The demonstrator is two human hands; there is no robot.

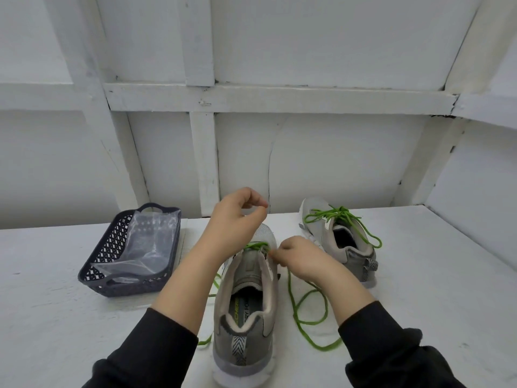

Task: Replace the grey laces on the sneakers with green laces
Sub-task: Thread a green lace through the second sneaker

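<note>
White-painted table (84, 317), panelled white wall behind. Centre, lower frame: grey sneaker (246, 317), heel toward the camera, loose green lace (324, 348) threaded at its toe-end eyelets, ends trailing on the table either side. Right hand (302, 256): fingertips pinch that lace at the sneaker's right eyelet row. Left hand (235, 219): raised over the toe, fingers curled, thumb and forefinger tips together; whether they hold anything cannot be told. Right of centre: second sneaker (335, 233), tied green lace (340, 211). Left: dark basket (100, 264) holding a clear plastic bag (148, 242).
</note>
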